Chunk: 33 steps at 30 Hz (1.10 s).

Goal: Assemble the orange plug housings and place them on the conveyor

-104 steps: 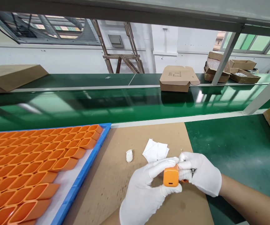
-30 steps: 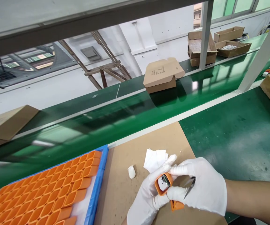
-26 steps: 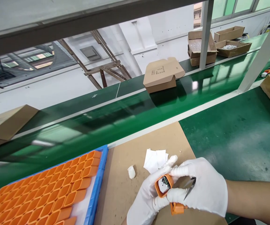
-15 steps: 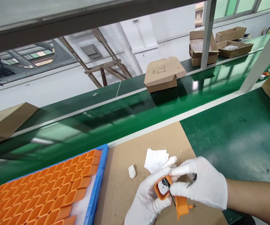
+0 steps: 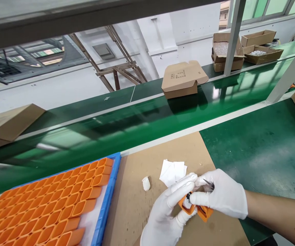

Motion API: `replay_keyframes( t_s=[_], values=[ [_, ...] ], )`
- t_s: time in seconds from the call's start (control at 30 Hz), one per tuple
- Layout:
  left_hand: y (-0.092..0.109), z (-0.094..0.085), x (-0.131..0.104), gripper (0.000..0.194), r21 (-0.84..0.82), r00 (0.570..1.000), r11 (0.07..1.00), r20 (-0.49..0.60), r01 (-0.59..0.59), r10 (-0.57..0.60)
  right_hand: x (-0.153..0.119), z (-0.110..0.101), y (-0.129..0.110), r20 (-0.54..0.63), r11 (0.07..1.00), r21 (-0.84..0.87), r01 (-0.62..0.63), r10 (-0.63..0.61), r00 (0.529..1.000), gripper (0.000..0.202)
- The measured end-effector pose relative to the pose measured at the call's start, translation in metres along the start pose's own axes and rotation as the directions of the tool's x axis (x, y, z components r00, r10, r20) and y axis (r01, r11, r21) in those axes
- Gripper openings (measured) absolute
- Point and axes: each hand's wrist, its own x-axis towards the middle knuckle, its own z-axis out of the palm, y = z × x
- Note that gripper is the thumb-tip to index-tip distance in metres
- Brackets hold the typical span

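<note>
In the head view, my gloved left hand [image 5: 166, 208] is closed around an orange plastic housing [image 5: 187, 207], its open end facing up. A white piece and dark parts show inside the housing. My gloved right hand [image 5: 220, 194] is pinched at the housing's mouth, its fingertips over the dark parts. Dark pointed tweezers [image 5: 209, 185] stick out between its thumb and fingers. Just under the right fingers, a second orange piece, the plug cap [image 5: 204, 212], lies tilted against the housing. The right fingers partly hide both orange pieces.
A blue tray [image 5: 109, 201] of orange housings stands at the left. White paper pieces [image 5: 172, 172] and a white finger cot [image 5: 145, 183] lie on the cardboard sheet [image 5: 132, 167]. Behind runs a green conveyor [image 5: 137, 119], with a carton [image 5: 184, 80] beyond and a metal post [image 5: 288, 71] at right.
The plug cap has swung up from hanging below the right hand to beside the housing. My right fingers have moved over the housing's mouth, and the left fingers have straightened somewhat. The view shifted slightly.
</note>
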Motion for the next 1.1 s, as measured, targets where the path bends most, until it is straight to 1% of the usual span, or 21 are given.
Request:
replay_keyframes(
  t_s=[0.13, 0.27, 0.33, 0.43, 0.5, 0.6, 0.67, 0.73, 0.83, 0.9, 1.0, 1.1],
  values=[
    [-0.001, 0.001, 0.001, 0.059, 0.004, 0.999, 0.999, 0.026, -0.040, 0.040, -0.001, 0.003, 0.003, -0.022, 1.000, 0.015, -0.018, 0.018, 1.000, 0.015],
    [-0.005, 0.004, 0.000, 0.057, 0.027, 0.996, 0.997, 0.062, -0.072, 0.070, -0.002, 0.007, 0.009, -0.081, 0.993, 0.096, -0.063, 0.071, 0.994, 0.014],
    [-0.006, 0.006, 0.000, 0.054, 0.033, 0.993, 0.994, 0.061, -0.105, 0.103, -0.002, 0.009, 0.012, -0.092, 0.989, 0.133, -0.067, 0.080, 0.993, 0.014],
    [-0.005, 0.009, 0.000, 0.053, 0.036, 0.991, 0.990, 0.029, -0.134, 0.133, -0.002, 0.009, 0.013, -0.080, 0.981, 0.183, -0.069, 0.085, 0.993, 0.015],
    [-0.004, 0.010, 0.000, 0.052, 0.015, 0.994, 0.994, 0.006, -0.108, 0.108, -0.001, 0.008, 0.012, -0.058, 0.974, 0.217, -0.073, 0.087, 0.994, 0.016],
    [-0.003, 0.009, 0.000, 0.051, -0.049, 0.999, 0.999, -0.028, -0.024, 0.023, 0.000, 0.005, 0.008, 0.003, 0.964, 0.256, -0.071, 0.073, 0.997, 0.015],
    [-0.004, 0.008, 0.000, 0.052, -0.072, 0.999, 0.997, -0.036, 0.009, -0.012, 0.001, 0.004, 0.005, 0.034, 0.965, 0.253, -0.073, 0.066, 0.997, 0.015],
    [-0.004, 0.008, -0.001, 0.054, -0.081, 0.999, 0.996, -0.030, 0.030, -0.032, 0.001, 0.003, 0.003, 0.041, 0.968, 0.237, -0.088, 0.080, 0.996, 0.016],
    [-0.006, 0.008, -0.002, 0.056, -0.087, 0.998, 0.995, -0.020, 0.051, -0.053, 0.002, 0.002, 0.004, 0.037, 0.969, 0.219, -0.118, 0.113, 0.993, 0.013],
    [-0.006, 0.009, -0.001, 0.057, -0.070, 0.998, 0.996, -0.015, 0.057, -0.058, 0.002, 0.002, 0.006, 0.023, 0.965, 0.221, -0.138, 0.136, 0.990, 0.015],
    [-0.006, 0.011, -0.001, 0.058, -0.060, 0.996, 0.995, -0.014, 0.082, -0.083, 0.003, 0.003, 0.011, -0.016, 0.950, 0.261, -0.169, 0.180, 0.984, 0.021],
    [-0.006, 0.013, -0.002, 0.058, -0.112, 0.993, 0.987, -0.021, 0.114, -0.117, 0.004, 0.005, 0.013, -0.049, 0.924, 0.321, -0.208, 0.236, 0.970, 0.024]
  ],
)
